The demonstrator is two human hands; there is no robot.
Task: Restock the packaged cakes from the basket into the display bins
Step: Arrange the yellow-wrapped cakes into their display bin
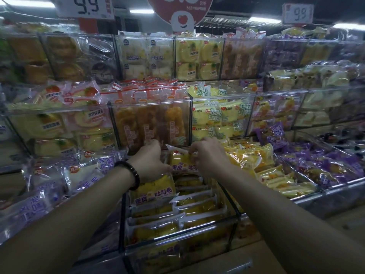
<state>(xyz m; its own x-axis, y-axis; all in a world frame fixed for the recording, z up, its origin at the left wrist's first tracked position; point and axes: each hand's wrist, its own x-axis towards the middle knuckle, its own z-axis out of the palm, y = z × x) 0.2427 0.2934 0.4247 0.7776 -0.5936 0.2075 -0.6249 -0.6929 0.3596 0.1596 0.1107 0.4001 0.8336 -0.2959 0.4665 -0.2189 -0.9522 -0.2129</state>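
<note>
Through the head camera, both hands meet at the back of a clear display bin (122, 218) on the lowest tier of the shelving. Between them is one yellow toast-roll cake pack (182, 162), standing on edge above the packs already filed there. The left hand (150, 161), with a dark bracelet (128, 175) on its wrist, has its fingers curled round the pack's left end. The right hand (209, 155) pinches the upper right edge by the sealed flap. The step in hand looks like seating this pack into the rear row. The stocked packs (156, 189) fill the bin from front to back in two rough columns, so it seems nearly full. Next, the pack would need pressing down upright into the gap at the back and squaring with its neighbours before both hands let go. The basket is not in view, so how many remain cannot be told. Purple-printed packs (39, 204) lie in the bin to the left and mango-yellow packs (256, 157) just beside on the right.
</note>
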